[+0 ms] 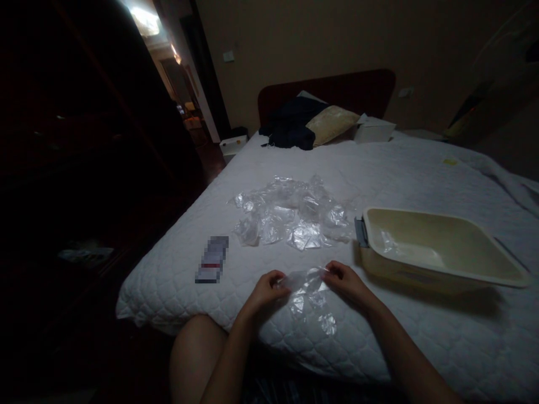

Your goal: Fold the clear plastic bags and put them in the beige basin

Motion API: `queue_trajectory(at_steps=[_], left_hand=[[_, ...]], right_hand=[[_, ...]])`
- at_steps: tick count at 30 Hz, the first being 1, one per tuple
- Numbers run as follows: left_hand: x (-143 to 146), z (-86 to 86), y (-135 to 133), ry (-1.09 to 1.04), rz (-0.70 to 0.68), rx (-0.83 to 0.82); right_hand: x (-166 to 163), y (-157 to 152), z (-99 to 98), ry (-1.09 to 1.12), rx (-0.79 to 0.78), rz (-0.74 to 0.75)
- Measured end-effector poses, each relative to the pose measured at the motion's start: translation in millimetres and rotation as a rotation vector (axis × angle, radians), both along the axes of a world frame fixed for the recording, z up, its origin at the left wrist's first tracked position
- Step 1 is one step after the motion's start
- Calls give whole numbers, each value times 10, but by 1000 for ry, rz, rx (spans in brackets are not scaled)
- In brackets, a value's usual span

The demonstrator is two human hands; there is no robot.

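My left hand point(266, 289) and my right hand point(344, 280) each pinch one end of a clear plastic bag point(305, 279), stretching it just above the white quilted bed point(181, 280). More clear plastic point(322, 320) lies on the quilt below the held bag. Beyond my hands sits a pile of several crumpled clear plastic bags point(292, 216). A cream plastic basin point(438, 249) stands to the right of my right hand, with a piece of clear plastic point(389, 242) inside it.
A small blurred-out box point(211, 259) lies left of the pile. At the bed's head are a dark garment point(290, 128), a beige pillow point(332, 123) and a white box point(374, 130). The room to the left is dark, with a lit doorway point(168, 62). My knee point(196, 359) shows below.
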State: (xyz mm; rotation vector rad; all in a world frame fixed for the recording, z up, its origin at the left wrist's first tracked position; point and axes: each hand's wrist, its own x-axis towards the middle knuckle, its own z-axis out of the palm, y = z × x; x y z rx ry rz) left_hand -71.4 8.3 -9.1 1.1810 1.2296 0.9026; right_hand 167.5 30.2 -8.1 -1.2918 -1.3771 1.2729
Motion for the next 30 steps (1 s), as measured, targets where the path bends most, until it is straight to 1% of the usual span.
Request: queue_trajectory(at_steps=[3,5,9,13,16,20,22,27,30], left_hand=[[50,-17,29,-125,8,18],[90,-24,33,-165,12,43],[129,-38,28,-107,19,87],[113,-40,31,-30,50,86],[112,-29,26,-81,33,80],[139,-34,12,-127,47,69],[152,-51,19,-111,70,66],[166,-95,77,19,115,135],[177,-103,91,27,128,125]], right_hand=[[-30,33,4,133,-8,-51],[-50,66,-9,195,-5,-85],[-68,104,-51,246,3,-122],[-51,102,-68,273,-47,-87],[-34,106,-85,245,-62,-68],[-49,97,-100,166,-12,-103],[-67,74,-85,131,11,-119],[-80,1,-36,36,113,-115],[-73,-29,-51,23,147,-138]])
